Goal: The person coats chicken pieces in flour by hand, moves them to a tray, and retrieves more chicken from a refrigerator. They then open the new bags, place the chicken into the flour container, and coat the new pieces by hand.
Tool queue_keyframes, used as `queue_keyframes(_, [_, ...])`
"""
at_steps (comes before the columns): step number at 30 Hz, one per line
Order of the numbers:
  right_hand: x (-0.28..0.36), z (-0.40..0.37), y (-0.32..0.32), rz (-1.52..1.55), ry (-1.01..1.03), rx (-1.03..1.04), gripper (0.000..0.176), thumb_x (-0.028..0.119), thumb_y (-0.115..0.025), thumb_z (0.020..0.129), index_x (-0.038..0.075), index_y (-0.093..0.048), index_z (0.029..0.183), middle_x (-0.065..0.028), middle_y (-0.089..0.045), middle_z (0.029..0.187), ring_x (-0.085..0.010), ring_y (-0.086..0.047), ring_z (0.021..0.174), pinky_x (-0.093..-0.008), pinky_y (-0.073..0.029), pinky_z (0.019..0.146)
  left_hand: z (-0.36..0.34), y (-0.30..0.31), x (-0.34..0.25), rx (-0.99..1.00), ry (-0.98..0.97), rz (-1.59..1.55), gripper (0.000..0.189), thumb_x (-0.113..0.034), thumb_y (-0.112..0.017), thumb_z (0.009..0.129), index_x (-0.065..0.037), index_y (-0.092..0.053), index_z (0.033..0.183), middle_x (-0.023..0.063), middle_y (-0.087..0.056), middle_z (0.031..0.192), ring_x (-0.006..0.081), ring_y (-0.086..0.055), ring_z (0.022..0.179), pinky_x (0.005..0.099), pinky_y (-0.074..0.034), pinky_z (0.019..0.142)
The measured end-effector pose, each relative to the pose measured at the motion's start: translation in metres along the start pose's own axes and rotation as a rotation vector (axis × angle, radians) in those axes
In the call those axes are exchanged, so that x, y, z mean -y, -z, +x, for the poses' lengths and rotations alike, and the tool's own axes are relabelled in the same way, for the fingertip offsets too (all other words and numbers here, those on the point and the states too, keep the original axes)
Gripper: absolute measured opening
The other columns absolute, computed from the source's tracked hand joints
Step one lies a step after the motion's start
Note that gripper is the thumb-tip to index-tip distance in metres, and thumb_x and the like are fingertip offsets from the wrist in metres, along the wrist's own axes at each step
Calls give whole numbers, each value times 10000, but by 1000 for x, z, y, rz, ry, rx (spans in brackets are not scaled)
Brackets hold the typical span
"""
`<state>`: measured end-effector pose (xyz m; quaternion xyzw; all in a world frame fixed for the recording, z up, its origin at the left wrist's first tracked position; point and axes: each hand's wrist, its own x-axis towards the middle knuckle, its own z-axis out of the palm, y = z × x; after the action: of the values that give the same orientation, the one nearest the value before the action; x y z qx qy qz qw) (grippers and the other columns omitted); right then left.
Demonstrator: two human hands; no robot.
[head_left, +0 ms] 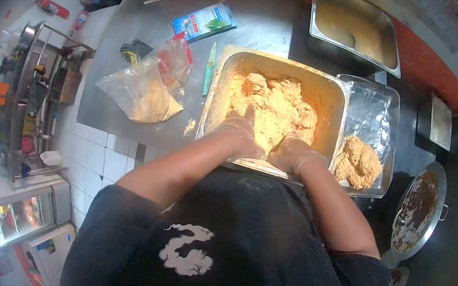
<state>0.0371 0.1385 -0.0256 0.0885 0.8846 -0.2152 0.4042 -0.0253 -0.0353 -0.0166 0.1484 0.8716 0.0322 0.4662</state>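
Note:
A deep metal pan (339, 110) holds floury yellow breading with lumpy coated pieces (276, 99), which look like battered chicken. Both my hands are inside its near side, in thin clear gloves. My left hand (240, 131) presses into the breading at the left, one digit stretched up and the others partly buried. My right hand (296, 152) is down among the coated pieces at the right, its fingertips hidden by flour. A clear tray (374, 101) adjoins the pan on the right, with a heap of coated pieces (358, 163) at its near end.
Left of the pan lie a green-handled knife (208, 75), an open plastic bag of flour (151, 98) and a blue packet (204, 20). Another metal pan (352, 33) with pale liquid stands at the back right. A wide wok (420, 207) sits at far right.

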Motion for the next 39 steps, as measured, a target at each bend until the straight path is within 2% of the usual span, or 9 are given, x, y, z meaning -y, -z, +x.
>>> queue_keyframes(7, [19, 18, 2, 75, 131, 42, 696, 382, -832, 831, -133, -676, 1274, -345, -690, 1306, -402, -685, 1237, -402, -532, 1082, 67, -44, 37, -150, -387, -747, 897, -335, -680, 969, 23, -267, 1681, 239, -573, 1556, 323, -585, 1412, 372, -431, 1203])
queue_keyframes(11, [0, 4, 4, 1059, 262, -138, 733, 250, -889, 803, 0, -625, 1439, -280, -692, 1344, -386, -667, 1278, -404, -523, 1113, 10, 1, 32, -111, -463, -1180, 760, -286, -686, 1005, 21, -386, 1632, 198, -613, 1518, 277, -560, 1433, 361, -440, 1182])
queue_keyframes(14, [-20, 28, 16, 448, 255, -609, 790, 277, -902, 798, 55, -601, 1495, -260, -672, 1407, -370, -656, 1314, -410, -515, 1137, 7, 22, 33, -179, -79, -632, 750, -410, -643, 1035, -15, -431, 1636, 252, -412, 1687, 372, -445, 1545, 423, -346, 1273])
queue_keyframes(16, [-5, 30, 49, 208, 40, -436, 836, 276, -906, 791, 40, -571, 1520, -260, -663, 1428, -367, -649, 1331, -416, -516, 1137, 20, 25, 36, -189, -7, -324, 958, -505, -664, 1003, -17, -236, 1708, 309, -229, 1743, 446, -352, 1584, 430, -319, 1293])
queue_keyframes(23, [-10, 66, 47, 386, 216, -238, 881, 275, -944, 735, -30, -574, 1473, -253, -698, 1370, -359, -675, 1280, -393, -530, 1105, 64, 19, 22, -304, -230, -720, 1323, -397, -871, 858, 11, 48, 1718, 293, -554, 1560, 341, -562, 1445, 365, -438, 1198])
queue_keyframes(26, [-9, 69, 45, 392, 310, -262, 849, 247, -937, 744, -19, -584, 1469, -208, -713, 1365, -344, -692, 1241, -382, -549, 1067, 128, -8, 36, -248, -410, -939, 920, -285, -800, 936, -11, -324, 1674, 189, -583, 1567, 284, -579, 1410, 335, -466, 1161])
queue_keyframes(30, [-12, 82, 29, 886, 341, -44, 814, 294, -924, 753, 9, -618, 1452, -190, -713, 1375, -330, -684, 1259, -398, -543, 1069, 134, -14, 52, -271, -330, -656, 821, -361, -737, 976, -3, -411, 1639, 211, -582, 1564, 323, -575, 1418, 360, -467, 1164])
queue_keyframes(34, [-11, 27, 40, 253, 210, -447, 812, 375, -867, 812, -21, -589, 1465, -270, -686, 1377, -365, -677, 1267, -435, -528, 1075, 34, 23, 22, -316, -20, -702, 1093, -572, -680, 975, 58, -155, 1698, 338, -512, 1576, 420, -528, 1461, 415, -426, 1204])
queue_keyframes(39, [-25, 30, 10, -8, 17, 137, 818, 421, -874, 799, -68, -620, 1404, -284, -679, 1374, -368, -678, 1251, -434, -530, 1069, 1, 8, 9, -101, -30, -111, 1301, -579, -789, 872, 106, -40, 1685, 327, -539, 1558, 380, -560, 1446, 373, -439, 1199])
